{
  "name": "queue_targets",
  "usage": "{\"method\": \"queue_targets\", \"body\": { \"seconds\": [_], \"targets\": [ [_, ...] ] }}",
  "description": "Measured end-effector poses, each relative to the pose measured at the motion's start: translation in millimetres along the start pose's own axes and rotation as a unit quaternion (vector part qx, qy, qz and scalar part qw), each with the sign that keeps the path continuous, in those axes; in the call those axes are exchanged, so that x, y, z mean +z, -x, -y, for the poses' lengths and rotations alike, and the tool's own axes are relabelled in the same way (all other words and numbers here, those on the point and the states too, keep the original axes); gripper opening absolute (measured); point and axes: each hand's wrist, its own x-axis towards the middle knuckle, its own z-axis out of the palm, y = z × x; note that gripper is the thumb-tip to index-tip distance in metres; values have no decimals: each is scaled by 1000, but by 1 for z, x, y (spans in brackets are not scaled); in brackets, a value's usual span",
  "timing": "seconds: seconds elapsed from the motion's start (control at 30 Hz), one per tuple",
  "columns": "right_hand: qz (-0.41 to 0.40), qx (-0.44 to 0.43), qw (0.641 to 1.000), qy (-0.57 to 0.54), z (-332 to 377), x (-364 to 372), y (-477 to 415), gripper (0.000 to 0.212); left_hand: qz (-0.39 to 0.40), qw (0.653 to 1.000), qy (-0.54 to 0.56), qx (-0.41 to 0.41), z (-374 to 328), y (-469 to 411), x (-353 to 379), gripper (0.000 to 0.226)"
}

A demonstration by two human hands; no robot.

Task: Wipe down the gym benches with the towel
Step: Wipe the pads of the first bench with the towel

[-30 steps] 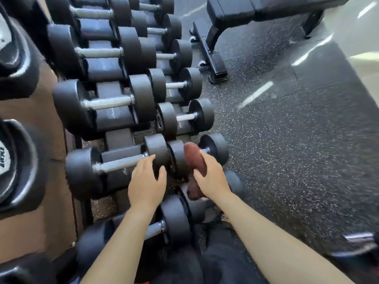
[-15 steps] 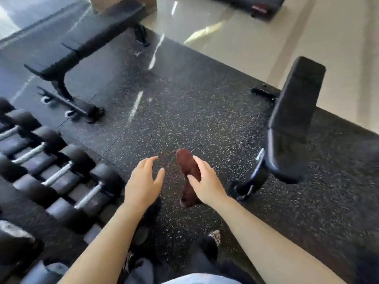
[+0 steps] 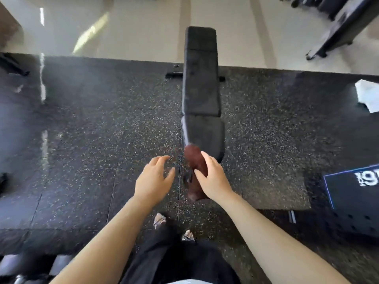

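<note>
Head view, change: a second ago you faced the dumbbell rack; half a second ago you were swinging past an inclined bench; now you stand square to the near end of a black padded bench (image 3: 202, 93), running straight away from you.
Head view, meaning: my read is the turn is done and the wipe has not begun; the pad is bare and the towel hangs in front of its near end, not visibly touching it.
Towel: dark red towel (image 3: 196, 172), bunched lengthwise, overlapping the bench's near seat edge in the frame.
Right grip: your right hand (image 3: 213, 180) is wrapped around the towel, fingers pressed on it.
Left grip: your left hand (image 3: 154, 180) holds nothing, fingers spread, just beside the towel.
Surface: seat pad and longer back pad, seam between them; matte black, slightly worn. Blur hides any marks or damp.
Floor: speckled black rubber flooring (image 3: 102, 124) underfoot; pale glossy floor (image 3: 133, 33) beyond the bench's far end.
Room: dark box with white lettering (image 3: 356, 189) at right; black equipment frame (image 3: 338, 27) far right; dumbbell ends (image 3: 59, 265) low left.
Next, judged: lay the towel flat on the seat pad and stroke away along its length.
</note>
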Motion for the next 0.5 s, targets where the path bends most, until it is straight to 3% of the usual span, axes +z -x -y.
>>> {"method": "queue_targets", "body": {
  "seconds": [0.3, 0.5],
  "targets": [
    [-59, 86, 994, 28, -64, -14, -91, 58, 86, 993, -37, 77, -32, -124, 66, 44],
    [-62, 109, 990, 65, -133, 10, -177, 58, 109, 988, -66, 83, -16, -224, 136, 41]
  ]
}}
